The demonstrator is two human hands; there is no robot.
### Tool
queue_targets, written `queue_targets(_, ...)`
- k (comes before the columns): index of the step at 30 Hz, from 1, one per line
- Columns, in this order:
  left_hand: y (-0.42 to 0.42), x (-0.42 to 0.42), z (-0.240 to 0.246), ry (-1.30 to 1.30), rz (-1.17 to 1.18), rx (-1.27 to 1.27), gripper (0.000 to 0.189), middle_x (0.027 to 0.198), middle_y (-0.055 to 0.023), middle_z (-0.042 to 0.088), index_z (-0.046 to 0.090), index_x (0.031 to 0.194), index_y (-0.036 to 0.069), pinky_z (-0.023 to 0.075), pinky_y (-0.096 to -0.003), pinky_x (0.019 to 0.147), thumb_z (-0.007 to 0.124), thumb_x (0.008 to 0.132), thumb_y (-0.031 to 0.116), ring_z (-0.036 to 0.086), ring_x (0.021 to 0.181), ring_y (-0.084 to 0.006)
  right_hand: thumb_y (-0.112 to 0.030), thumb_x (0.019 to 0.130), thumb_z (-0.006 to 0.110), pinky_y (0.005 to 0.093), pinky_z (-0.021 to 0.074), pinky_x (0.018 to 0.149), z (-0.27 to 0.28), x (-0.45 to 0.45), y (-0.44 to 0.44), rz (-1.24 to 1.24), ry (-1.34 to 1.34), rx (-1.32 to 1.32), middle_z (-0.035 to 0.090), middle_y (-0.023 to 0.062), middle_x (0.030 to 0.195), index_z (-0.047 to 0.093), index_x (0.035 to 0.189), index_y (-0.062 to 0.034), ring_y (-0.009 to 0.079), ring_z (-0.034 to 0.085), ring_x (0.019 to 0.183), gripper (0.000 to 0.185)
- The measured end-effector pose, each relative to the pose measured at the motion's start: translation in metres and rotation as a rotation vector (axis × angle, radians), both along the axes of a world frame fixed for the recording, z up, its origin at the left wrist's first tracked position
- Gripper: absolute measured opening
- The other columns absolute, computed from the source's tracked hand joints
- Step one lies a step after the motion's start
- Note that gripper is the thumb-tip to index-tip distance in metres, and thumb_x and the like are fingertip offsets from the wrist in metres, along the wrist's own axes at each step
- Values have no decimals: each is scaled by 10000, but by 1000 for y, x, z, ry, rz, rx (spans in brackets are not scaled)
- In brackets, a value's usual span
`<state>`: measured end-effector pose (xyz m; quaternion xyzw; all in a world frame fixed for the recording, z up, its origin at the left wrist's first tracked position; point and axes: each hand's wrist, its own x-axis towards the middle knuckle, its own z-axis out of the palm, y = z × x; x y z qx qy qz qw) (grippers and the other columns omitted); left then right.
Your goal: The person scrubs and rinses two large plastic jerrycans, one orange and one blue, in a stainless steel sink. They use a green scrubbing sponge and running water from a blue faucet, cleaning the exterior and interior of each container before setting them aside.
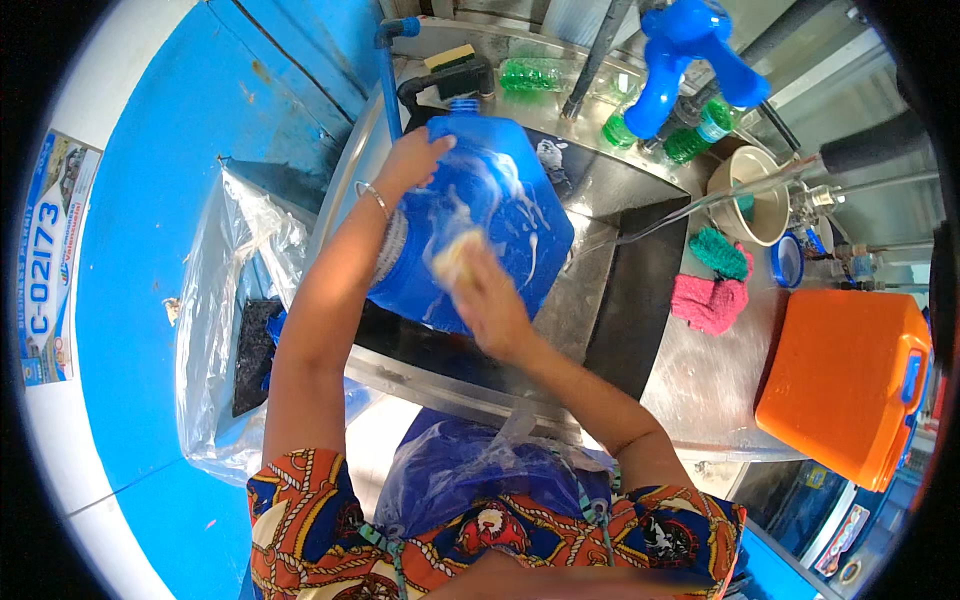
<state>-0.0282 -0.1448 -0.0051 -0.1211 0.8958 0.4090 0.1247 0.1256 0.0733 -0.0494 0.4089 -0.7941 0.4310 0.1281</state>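
Note:
A translucent blue plastic water jug (551, 225) stands tilted over the stainless steel sink (480, 384), with streaks of white suds on its side. My left hand (415, 161) grips the jug near its capless neck, the fingers partly hidden behind it. Pressed against the jug's soapy face is a pale yellow sponge (454, 259), held in my right hand (491, 304). Motion blurs both the sponge and the fingers. A patch of foam (551, 157) clings to the sink wall beyond the jug.
Plastic bottles with green contents (529, 75), a scrub sponge (450, 57) and a blue-handled tap (686, 45) line the back. At right are a beige tub (724, 184), green cloth (718, 253), pink cloth (709, 301) and orange jug (832, 375). Clear plastic (210, 322) hangs left.

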Motion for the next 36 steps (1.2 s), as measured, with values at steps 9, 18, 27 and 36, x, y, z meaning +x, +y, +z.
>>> queue_targets(9,-23,-17,-23,-4,82,96,468,663,-94,563,518,1042,-28,459,-347,400,616,906,409,566,469,-196,-293,1058,217,411,310,1113,-138,-24,65,-164,-1299,-734,433,201,1393,423,1360,34,260,426,1298,490)
queue_targets(18,-17,-17,-12,-15,89,45,513,672,-96,581,519,1150,-57,463,-333,411,611,910,386,574,481,-192,-270,1020,354,420,393,985,-121,-141,10,-643,-50,-158,518,235,1307,499,1237,41,339,506,1158,406)
queue_targets(27,26,-5,8,192,-28,-239,488,891,-273,659,530,1062,-74,514,-504,750,603,899,380,653,834,-425,-208,931,401,406,345,1056,-71,-163,31,-515,-255,-391,546,217,1271,583,1236,-3,347,494,1213,411)
queue_targets(36,86,51,50,282,-212,-176,401,918,-311,632,475,1098,-19,470,-554,778,588,897,309,607,880,-491,-148,765,625,390,483,717,58,-175,53,-313,17,-162,628,139,820,695,905,-46,308,600,745,186)
